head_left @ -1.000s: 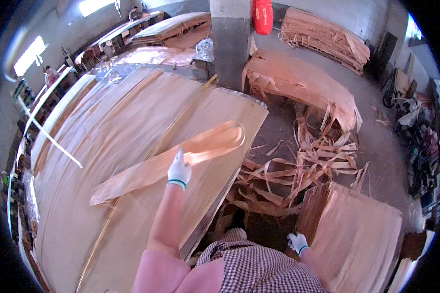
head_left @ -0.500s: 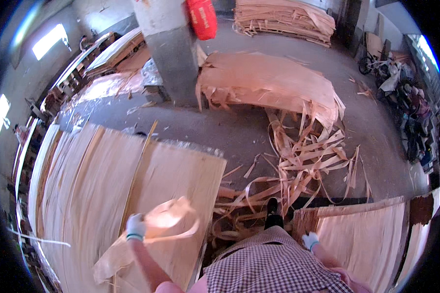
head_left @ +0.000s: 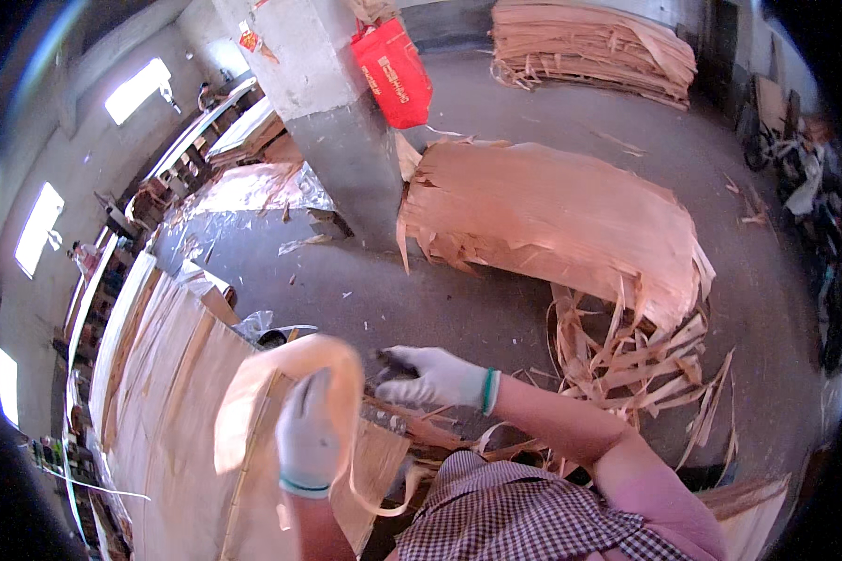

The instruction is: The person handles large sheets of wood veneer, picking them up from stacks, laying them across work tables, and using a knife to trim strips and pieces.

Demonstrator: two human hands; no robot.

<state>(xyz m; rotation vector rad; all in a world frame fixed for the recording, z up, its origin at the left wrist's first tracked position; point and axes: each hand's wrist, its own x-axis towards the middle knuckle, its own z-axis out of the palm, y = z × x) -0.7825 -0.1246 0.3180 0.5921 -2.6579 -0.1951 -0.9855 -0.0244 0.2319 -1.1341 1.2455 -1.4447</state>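
Observation:
My left hand [head_left: 311, 432], in a white glove with a teal cuff, is closed on a curled strip of thin wood veneer [head_left: 281, 363]. The strip arches up over the hand, and a narrow tail loops down beside the wrist. Just right of it, my right hand [head_left: 430, 376], also gloved, reaches across in front of me with thumb and fingers apart. Its fingertips look dark, and no held thing shows clearly. Beneath my left hand lies a broad stack of pale veneer sheets [head_left: 164, 360], with a thin stick [head_left: 243, 467] along it.
A reddish veneer stack [head_left: 552, 206] stands ahead, with tangled offcut strips [head_left: 627, 365] at its near side. A concrete pillar [head_left: 337, 122] carries a red bag [head_left: 393, 75]. Another veneer pile [head_left: 594, 51] is at the back. At lower right shows a veneer sheet's corner [head_left: 748, 514].
My right hand has left the veneer at the right and come across beside my left. My left hand has lifted the strip higher. The view has turned.

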